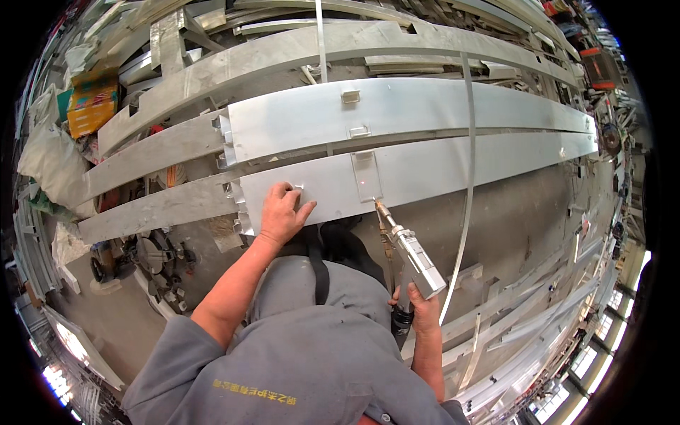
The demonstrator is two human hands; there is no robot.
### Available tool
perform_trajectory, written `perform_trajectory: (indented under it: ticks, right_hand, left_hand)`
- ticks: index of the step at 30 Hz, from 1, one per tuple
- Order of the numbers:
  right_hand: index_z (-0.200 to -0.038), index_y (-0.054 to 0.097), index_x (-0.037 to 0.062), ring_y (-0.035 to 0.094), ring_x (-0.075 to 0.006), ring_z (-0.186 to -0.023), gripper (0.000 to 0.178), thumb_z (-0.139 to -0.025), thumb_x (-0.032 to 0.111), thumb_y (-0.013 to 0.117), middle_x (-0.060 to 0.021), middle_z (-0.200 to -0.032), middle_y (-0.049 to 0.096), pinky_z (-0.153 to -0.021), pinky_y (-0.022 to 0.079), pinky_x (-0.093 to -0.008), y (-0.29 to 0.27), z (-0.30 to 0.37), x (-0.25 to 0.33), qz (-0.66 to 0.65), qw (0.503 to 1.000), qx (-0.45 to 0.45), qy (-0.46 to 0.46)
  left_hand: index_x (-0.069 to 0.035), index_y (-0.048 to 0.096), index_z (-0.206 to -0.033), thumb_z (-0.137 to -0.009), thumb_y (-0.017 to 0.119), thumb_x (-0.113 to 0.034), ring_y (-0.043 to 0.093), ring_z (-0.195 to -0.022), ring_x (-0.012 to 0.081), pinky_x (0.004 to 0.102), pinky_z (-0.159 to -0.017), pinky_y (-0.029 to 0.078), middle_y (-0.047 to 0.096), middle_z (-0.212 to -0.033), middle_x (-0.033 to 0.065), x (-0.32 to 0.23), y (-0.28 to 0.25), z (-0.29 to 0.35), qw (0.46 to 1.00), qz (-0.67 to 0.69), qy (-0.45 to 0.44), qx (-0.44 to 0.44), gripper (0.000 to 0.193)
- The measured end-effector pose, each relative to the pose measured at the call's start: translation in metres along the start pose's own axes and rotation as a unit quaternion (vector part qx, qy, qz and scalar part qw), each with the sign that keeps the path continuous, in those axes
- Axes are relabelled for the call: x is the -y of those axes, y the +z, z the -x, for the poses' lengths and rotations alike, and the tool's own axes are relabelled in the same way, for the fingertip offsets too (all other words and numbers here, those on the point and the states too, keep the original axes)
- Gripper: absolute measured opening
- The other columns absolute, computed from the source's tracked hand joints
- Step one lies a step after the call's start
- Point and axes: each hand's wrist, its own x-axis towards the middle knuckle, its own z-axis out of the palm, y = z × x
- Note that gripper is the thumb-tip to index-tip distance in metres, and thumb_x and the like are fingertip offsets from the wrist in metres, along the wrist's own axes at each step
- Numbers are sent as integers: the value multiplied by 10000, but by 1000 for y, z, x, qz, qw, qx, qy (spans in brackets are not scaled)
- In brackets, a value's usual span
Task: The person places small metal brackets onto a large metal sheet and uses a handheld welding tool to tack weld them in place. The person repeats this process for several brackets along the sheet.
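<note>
My right hand (423,306) grips a silver handheld welding gun (418,262) by its handle. The gun's copper-coloured nozzle points up and left, its tip at the lower corner of a small rectangular metal plate (366,177). That plate lies on the nearer long silver metal panel (432,166), and a red light dot shows on it. My left hand (285,212) rests on the same panel, left of the plate. Its fingers are curled at a small shiny metal piece (299,188), partly hidden by the fingertips.
A second long panel (439,106) with small brackets (350,96) lies just beyond. Both rest across long grey beams (156,209). A thin upright strip (469,170) crosses the panels at right. Metal stock, a cut-off saw (157,255) and sacks (53,152) stand around.
</note>
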Motion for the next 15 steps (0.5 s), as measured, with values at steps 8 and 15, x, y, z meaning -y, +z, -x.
perform_trajectory:
  ticks: [8,15]
  right_hand:
    - [-1224,573,-42,645,-216,-686,494,-945,331,738,-124,-791,644,-655,578,-375,-27,2,-14,28,998,10,-56]
    - [-1165,629,-12,673,-190,-677,350,-937,223,754,-98,-786,684,-629,573,-346,-56,-3,-4,-50,998,-25,-35]
  left_hand:
    - [-47,639,-1080,-715,865,-292,575,-1070,348,452,-939,478,614,-1110,129,-40,23,-6,993,-3,120,-6,493]
    - [-63,653,-1055,-849,708,-180,581,-1036,320,453,-903,500,584,-1124,122,-89,96,-26,970,-56,212,109,243]
